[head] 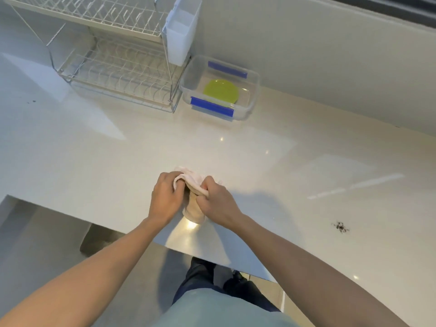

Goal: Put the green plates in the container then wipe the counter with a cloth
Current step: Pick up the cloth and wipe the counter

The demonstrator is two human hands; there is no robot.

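Note:
Green plates (221,91) lie inside a clear plastic container (253,90) with blue clips, at the back of the white counter (259,149) against the wall. Near the counter's front edge a pale pink cloth (192,179) is bunched between both hands. My left hand (165,197) grips its left side and my right hand (217,200) grips its right side. The cloth's lower end hangs down to the counter surface between my wrists.
A two-tier wire dish rack (118,67) with a white cutlery holder (180,34) stands left of the container. Dark crumbs (341,227) lie on the counter at the right, and a few specks (31,101) at the far left. The counter edge runs just under my forearms.

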